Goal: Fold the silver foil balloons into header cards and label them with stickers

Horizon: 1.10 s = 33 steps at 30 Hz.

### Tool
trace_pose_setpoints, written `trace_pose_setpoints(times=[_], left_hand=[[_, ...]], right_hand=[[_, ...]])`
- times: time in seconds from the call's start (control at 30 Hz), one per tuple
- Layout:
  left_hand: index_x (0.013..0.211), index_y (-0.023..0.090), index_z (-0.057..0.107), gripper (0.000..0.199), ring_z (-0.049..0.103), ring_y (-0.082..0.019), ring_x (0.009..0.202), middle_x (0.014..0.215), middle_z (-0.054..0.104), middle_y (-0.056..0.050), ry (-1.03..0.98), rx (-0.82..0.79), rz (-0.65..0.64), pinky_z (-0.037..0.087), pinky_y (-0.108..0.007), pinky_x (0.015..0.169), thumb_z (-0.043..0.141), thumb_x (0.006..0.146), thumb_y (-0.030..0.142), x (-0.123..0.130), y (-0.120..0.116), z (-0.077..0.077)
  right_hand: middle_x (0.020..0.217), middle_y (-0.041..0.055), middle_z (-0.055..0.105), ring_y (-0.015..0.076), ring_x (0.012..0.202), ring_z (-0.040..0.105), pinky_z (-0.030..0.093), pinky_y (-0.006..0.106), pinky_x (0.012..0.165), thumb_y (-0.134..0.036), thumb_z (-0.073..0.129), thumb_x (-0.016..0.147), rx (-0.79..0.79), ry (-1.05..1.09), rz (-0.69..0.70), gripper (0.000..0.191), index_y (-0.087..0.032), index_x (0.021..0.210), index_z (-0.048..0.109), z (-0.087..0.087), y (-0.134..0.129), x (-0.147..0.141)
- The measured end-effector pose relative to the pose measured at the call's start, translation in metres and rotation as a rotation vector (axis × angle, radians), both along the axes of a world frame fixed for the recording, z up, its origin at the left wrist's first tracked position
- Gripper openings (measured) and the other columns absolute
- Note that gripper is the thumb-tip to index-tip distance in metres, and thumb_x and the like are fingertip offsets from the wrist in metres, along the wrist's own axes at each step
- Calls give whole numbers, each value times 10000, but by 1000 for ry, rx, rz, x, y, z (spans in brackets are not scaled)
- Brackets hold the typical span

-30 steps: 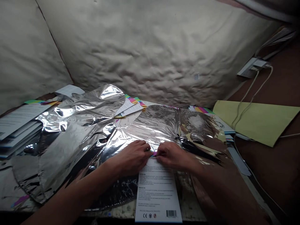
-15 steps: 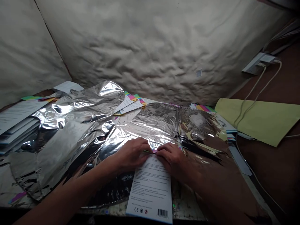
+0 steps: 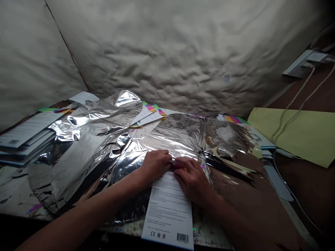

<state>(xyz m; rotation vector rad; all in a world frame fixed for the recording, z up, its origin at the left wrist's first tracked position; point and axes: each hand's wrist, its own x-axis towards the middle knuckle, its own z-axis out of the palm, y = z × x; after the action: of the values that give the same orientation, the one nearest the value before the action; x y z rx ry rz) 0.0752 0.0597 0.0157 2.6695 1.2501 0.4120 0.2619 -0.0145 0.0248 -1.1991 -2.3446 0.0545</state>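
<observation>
You are working at a cluttered table against a quilted cream padded wall [image 3: 167, 55], with a white wall socket [image 3: 306, 64] and thin white cables [image 3: 293, 101] up to your right, beside a pale yellow-green paper sheet [image 3: 290, 136] lying on a brown surface [image 3: 300, 195]. Two large crinkled silver foil balloons fill the tabletop: a rumpled one [image 3: 89, 139] on your left, and a flatter one [image 3: 178, 136] directly in front of you, its mirrored skin creased, dented and bright with reflections, a dark seam running down its middle. A stack of white printed leaflets [image 3: 26, 136] lies at the far left, and rainbow-edged cards [image 3: 149, 116] are tucked under the foil's far edge. A white printed card [image 3: 167, 212] with a barcode lies over the flatter balloon, its lower end toward you. Your left hand [image 3: 155, 165] and right hand [image 3: 192, 181] sit side by side at the card's top edge, fingers curled and nearly meeting over a small pink-red patch [image 3: 174, 167]; whether they pinch it or only press down, you cannot tell.
</observation>
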Motion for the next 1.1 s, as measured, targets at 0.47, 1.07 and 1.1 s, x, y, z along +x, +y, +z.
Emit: trace_pose_setpoints(times=[0.47,1.07,1.1], left_hand=[[1112,304,715,323,631,-148,939,1027,697,-1,-191,-195,-347,457,-250,818,531,907,137,-13,1,5],[1147,274,694,263,558,-218,1117,1269,637,-26,-113,-280,-489,409,-353,978,538,936,284,-35,-14,18],[1097,273,713,236,565,-216,1093,1234,649,-25,-112,-292,-460,418,-349,952,545,939,323,-35,-15,16]], right_hand=[[1301,112,557,274,1228,478,443,460,1019,-133,617,874,-129,141,-34,72,-189,884,660,-3,-4,6],[869,4,604,165,783,566,432,292,669,-138,565,900,-498,164,-30,80,-216,888,573,-2,-1,5],[885,8,599,170,801,566,438,297,681,-140,578,896,-509,160,-51,78,-217,885,578,-3,-1,4]])
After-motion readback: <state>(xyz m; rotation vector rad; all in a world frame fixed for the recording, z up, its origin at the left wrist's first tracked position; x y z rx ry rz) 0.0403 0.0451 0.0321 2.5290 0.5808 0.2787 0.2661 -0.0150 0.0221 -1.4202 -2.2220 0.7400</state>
